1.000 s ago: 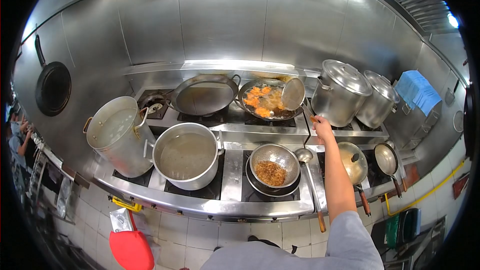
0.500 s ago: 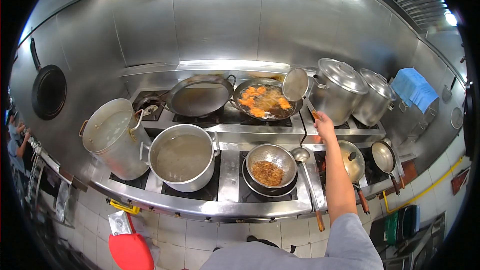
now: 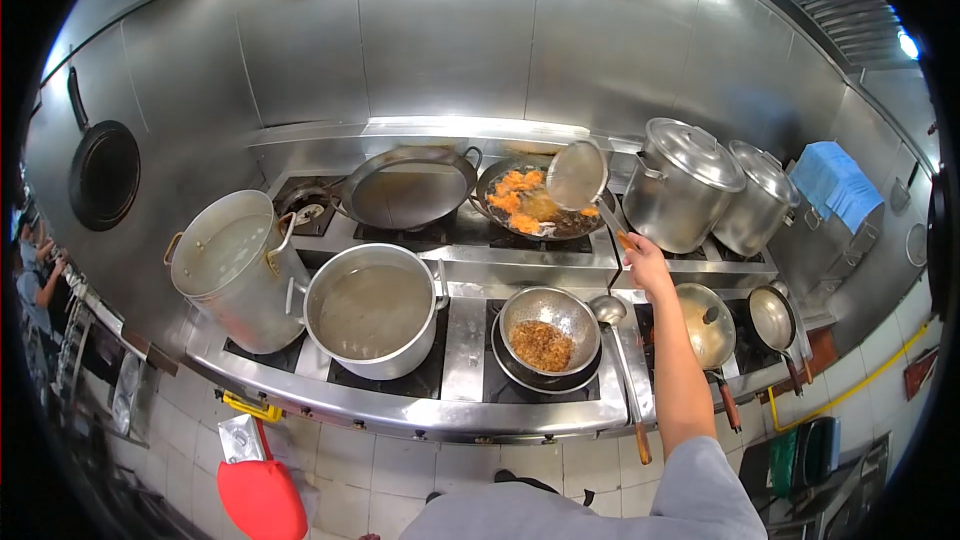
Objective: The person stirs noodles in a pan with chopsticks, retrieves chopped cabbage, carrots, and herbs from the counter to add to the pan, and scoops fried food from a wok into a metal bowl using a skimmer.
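Note:
My right hand (image 3: 648, 262) is closed round the wooden handle of a mesh strainer (image 3: 577, 176). The strainer's round bowl is tilted over the right side of a dark wok (image 3: 492, 217) on the back burner. Orange pieces of food (image 3: 522, 202) sit in bubbling oil in that wok; the strainer hides some of them. Below, on the front burner, a perforated metal bowl (image 3: 512, 312) holds brown fried bits (image 3: 541, 345) and rests in a pan. A ladle (image 3: 609, 311) with a wooden handle lies beside it. My left hand is out of view.
A second wok (image 3: 402, 195) stands at the back left. Two large open pots (image 3: 368, 305) of liquid occupy the front left. Lidded pots (image 3: 680, 190) stand at the back right, with pans (image 3: 703, 325) in front of them. A red stool (image 3: 260, 500) is on the floor.
The strainer has moved left and farther over the wok, and its bowl is turned differently. My right hand stays gripped on the handle. The view has shifted slightly.

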The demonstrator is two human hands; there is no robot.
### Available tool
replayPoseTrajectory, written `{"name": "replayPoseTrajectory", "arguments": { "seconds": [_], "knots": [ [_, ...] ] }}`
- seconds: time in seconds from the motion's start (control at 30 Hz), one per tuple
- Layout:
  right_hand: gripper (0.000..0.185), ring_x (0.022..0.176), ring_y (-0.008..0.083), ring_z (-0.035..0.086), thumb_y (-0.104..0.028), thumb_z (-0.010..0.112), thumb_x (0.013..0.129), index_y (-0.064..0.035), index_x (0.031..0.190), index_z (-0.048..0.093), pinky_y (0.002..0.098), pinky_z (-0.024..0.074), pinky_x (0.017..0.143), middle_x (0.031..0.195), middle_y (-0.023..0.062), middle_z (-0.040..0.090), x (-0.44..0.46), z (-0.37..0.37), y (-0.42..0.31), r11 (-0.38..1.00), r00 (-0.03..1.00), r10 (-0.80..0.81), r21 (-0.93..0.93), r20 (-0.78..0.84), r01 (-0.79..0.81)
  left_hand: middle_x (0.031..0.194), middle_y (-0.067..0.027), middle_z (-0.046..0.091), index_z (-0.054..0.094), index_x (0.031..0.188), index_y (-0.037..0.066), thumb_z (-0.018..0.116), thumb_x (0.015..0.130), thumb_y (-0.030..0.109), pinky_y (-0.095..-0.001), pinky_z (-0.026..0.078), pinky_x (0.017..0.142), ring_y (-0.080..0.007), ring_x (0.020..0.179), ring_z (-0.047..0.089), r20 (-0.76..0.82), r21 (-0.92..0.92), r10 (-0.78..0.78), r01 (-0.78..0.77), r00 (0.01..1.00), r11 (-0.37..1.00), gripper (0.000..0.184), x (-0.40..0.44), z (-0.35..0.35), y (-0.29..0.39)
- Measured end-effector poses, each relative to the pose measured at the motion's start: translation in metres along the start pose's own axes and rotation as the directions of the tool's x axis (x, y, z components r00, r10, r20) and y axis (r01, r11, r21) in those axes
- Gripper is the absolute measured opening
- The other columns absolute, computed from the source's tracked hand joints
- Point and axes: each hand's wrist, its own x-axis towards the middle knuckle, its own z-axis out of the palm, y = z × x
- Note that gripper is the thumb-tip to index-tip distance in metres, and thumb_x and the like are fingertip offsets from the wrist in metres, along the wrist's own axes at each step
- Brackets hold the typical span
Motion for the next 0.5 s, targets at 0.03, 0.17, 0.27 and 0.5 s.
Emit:
{"name": "replayPoseTrajectory", "arguments": {
  "seconds": [0.03, 0.17, 0.27, 0.5],
  "knots": [
    [0.048, 0.065, 0.0093, 0.050, -0.005, 0.052, 0.084, 0.0002, 0.131, 0.046, 0.0230, 0.0412, 0.061, 0.079, 0.0028, 0.059, -0.015, 0.002, -0.016, 1.000, 0.997, 0.001, 0.026, 0.077, -0.003, 0.109, -0.0177, 0.060, 0.044, 0.126, 0.001, 0.046, 0.093, 0.038, -0.0397, 0.053, 0.066, -0.0288, 0.088, 0.061, 0.009, 0.006, -0.020, 0.020, 1.000, 1.000, 0.050, 0.001, 0.000, 0.000],
    [0.047, 0.062, 0.0067, 0.046, -0.005, 0.053, 0.085, -0.0025, 0.131, 0.047, 0.0210, 0.0374, 0.056, 0.076, -0.0003, 0.057, -0.044, 0.019, -0.032, 0.999, 0.976, -0.002, 0.050, 0.220, -0.009, 0.108, -0.0180, 0.060, 0.045, 0.126, 0.001, 0.045, 0.093, 0.038, -0.0408, 0.053, 0.067, -0.0296, 0.088, 0.061, 0.027, 0.026, -0.001, 0.001, 1.000, 1.000, 0.049, 0.010, -0.001, -0.008],
    [0.046, 0.064, 0.0077, 0.049, -0.006, 0.054, 0.086, -0.0059, 0.132, 0.048, 0.0220, 0.0407, 0.059, 0.078, -0.0003, 0.058, -0.040, 0.028, -0.020, 1.000, 0.965, 0.016, 0.009, 0.262, -0.019, 0.109, -0.0177, 0.059, 0.044, 0.126, 0.001, 0.045, 0.093, 0.038, -0.0413, 0.053, 0.067, -0.0298, 0.088, 0.061, 0.027, -0.002, -0.018, 0.018, 0.999, 1.000, 0.049, 0.016, -0.002, -0.010],
    [0.045, 0.068, 0.0108, 0.054, -0.005, 0.055, 0.084, 0.0012, 0.128, 0.049, 0.0256, 0.0448, 0.065, 0.080, 0.0045, 0.060, -0.028, 0.008, -0.006, 0.988, 0.977, -0.053, -0.128, 0.206, 0.081, 0.110, -0.0154, 0.059, 0.044, 0.127, 0.003, 0.048, 0.092, 0.039, -0.0390, 0.052, 0.068, -0.0273, 0.087, 0.060, 0.006, -0.037, 0.016, -0.015, 1.000, 0.999, 0.050, -0.005, 0.003, 0.009]
  ]
}}
